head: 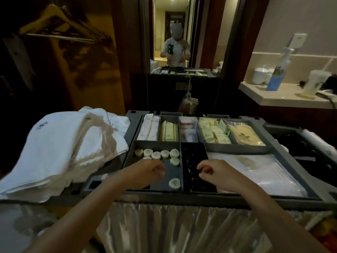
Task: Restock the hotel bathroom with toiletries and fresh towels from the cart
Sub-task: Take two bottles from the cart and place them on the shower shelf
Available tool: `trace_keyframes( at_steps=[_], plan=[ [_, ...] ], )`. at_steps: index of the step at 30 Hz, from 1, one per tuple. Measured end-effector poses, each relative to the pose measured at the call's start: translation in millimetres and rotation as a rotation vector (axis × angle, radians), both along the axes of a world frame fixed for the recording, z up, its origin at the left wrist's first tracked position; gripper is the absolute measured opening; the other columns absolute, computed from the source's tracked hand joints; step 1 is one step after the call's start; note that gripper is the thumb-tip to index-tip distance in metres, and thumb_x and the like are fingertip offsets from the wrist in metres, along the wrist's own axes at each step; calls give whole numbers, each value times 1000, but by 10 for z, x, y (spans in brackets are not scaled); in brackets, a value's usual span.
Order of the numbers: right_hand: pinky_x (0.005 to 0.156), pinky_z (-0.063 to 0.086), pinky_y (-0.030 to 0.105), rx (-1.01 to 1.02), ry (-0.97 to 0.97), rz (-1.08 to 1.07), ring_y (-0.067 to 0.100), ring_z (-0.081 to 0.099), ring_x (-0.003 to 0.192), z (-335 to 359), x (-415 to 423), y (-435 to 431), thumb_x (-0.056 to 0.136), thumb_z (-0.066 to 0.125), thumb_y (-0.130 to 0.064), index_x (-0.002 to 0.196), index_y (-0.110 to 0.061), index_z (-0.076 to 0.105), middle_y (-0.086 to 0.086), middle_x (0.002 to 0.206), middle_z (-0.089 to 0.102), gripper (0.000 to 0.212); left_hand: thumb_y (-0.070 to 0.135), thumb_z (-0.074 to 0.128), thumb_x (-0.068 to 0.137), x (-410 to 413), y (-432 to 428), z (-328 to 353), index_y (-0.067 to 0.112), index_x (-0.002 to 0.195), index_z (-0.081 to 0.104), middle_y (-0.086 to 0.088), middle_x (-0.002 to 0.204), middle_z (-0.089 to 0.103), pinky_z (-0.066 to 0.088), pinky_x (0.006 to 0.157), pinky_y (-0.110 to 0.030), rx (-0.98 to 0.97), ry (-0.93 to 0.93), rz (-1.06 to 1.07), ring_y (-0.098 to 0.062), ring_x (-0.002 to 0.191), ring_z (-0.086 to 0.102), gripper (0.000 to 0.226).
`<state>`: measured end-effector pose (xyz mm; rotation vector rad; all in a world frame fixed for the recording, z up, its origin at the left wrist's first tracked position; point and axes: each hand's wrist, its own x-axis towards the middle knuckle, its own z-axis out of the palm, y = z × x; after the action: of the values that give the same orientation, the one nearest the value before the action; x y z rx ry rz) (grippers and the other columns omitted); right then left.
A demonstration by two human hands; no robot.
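Both hands are being held over the grey organiser tray (237,149) on top of the housekeeping cart (164,225). The left hand (145,172) is being held low above a compartment of small round white toiletries (165,154), most of them lying just beyond its fingertips, with one more (174,183) lying just to its right, nearer the person. Its fingers are curled inward, and it cannot be told whether anything is being pinched between them. The right hand (217,174) is being held close beside the left, above the neighbouring compartment of small dark items (193,156). Its fingers are likewise curled, and its grasp cannot be judged in the dim light. Beyond both hands, long white packets (151,126), pale green sachets (213,134) and yellow packets (244,133) are being stored in the far compartments. Just right of the right hand, clear-wrapped flat packs (255,170) are being held in a wide section. Well left of the left hand, a stack of folded white towels (60,148) is being carried on the cart top. Far beyond the right hand, a blue bottle (275,79) and a white mug (259,76) are being shown on a pale counter (273,97).
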<state>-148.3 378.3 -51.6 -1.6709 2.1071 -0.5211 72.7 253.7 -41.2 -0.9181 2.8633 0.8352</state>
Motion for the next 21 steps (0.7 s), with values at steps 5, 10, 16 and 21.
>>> trace_keyframes(
  at_steps=[5,10,16,21],
  plan=[
    [88,49,31,-28,77,-32,15,59,99,-178,-234,-594,89,60,-26,114,-17,61,3,110,63,27,33,45,95,-262,-601,-193,19,123,51,1,118,57,48,90,-29,46,7,-3,-15,105,56,32],
    [90,46,34,-40,199,-92,20,52,111,-341,-477,-1061,89,58,-33,120,-19,57,2,116,59,34,32,48,94,-535,-948,-304,19,121,53,0,119,59,47,91,-31,49,80,9,-13,106,56,30],
    [93,37,36,-78,361,-71,23,47,116,-497,-691,-1452,90,54,-40,119,-25,55,-1,117,59,33,30,50,93,-662,-1026,-408,24,116,55,12,100,57,40,65,-9,51,350,182,9,80,52,24],
    [89,39,36,-38,437,91,25,53,107,-589,-850,-1786,90,53,-42,110,-24,56,2,106,62,27,30,52,92,-625,-1068,-529,27,110,56,12,99,59,42,71,-5,33,328,304,5,88,55,19]
  ],
)
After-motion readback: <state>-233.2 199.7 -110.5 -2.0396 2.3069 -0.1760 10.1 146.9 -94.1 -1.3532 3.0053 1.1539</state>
